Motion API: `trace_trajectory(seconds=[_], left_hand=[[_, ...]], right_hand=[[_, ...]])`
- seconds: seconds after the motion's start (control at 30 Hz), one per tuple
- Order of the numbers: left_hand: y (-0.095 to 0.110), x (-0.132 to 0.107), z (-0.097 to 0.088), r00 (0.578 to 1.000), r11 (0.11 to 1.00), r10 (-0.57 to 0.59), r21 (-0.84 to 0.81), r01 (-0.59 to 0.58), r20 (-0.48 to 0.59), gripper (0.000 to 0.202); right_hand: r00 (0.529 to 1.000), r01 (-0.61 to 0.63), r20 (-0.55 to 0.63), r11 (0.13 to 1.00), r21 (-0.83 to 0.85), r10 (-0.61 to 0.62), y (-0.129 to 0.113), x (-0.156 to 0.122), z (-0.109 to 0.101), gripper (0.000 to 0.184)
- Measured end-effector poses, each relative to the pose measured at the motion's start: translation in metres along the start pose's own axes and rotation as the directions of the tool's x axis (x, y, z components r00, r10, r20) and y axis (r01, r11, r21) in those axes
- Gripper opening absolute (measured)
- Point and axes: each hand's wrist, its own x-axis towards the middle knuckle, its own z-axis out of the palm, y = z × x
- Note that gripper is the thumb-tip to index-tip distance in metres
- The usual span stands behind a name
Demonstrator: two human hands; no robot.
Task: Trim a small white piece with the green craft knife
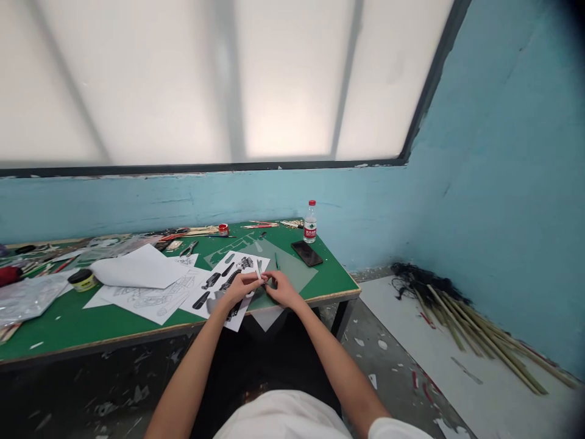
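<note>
1. The left hand (240, 288) pinched a small pale cut piece (259, 268) between thumb and fingers; the right hand (282, 291) met it from the other side, its fingertips also closed on the lower end; the fingertips of the two hands all but touched.
2. The pale cut piece stood up between the hands, tilted, just above the near edge of the green worktop (336, 279); its exact outline was too small to tell.
3. A sheet printed with black shapes (211, 279) lay partly under the left hand and forearm; a translucent sheet (299, 268) lay beneath and beyond the right hand, with a slim green tool (276, 261) on it, just past the fingers.
4. Farther right lay a black smartphone (307, 253), with a red-capped water bottle (310, 224) upright just behind it; both were apart from the hands.
5. To the left lay papers with line drawings (158, 297), well clear of the fingertips; beyond them stood a black-lidded jar (82, 280); pliers (189, 248) rested farther back on the worktop.
</note>
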Motion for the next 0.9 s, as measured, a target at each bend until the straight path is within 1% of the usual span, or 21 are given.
trace_trajectory(seconds=[0.1,0.2,0.4,0.6,0.73,0.9], left_hand=[[-0.002,0.001,0.001,0.998,0.999,0.025,0.037,-0.027,0.052,0.036],[-0.003,0.001,0.002,0.996,0.997,0.040,0.063,-0.045,0.083,0.037],[-0.009,0.004,0.005,0.994,0.993,0.052,0.102,-0.062,0.097,0.037],[-0.013,0.006,0.005,0.992,0.987,0.049,0.148,-0.066,0.114,0.033],[-0.015,0.006,0.005,0.993,0.986,0.022,0.160,-0.040,0.113,0.035],[-0.016,0.006,0.010,0.996,0.989,-0.031,0.149,0.017,0.089,0.034]], right_hand=[[0.999,-0.028,-0.021,0.997,0.072,0.030,0.000,0.004,-0.007,0.032],[0.999,-0.044,-0.012,0.989,0.139,0.047,0.002,0.007,-0.013,0.030],[0.997,-0.075,0.031,0.972,0.223,0.070,0.002,0.008,-0.012,0.031],[0.995,-0.098,0.058,0.960,0.263,0.085,-0.001,0.005,-0.014,0.030],[0.988,-0.152,0.015,0.945,0.291,0.155,0.002,0.004,-0.015,0.033],[0.958,-0.244,-0.065,0.913,0.327,0.279,0.009,0.006,-0.014,0.036]])
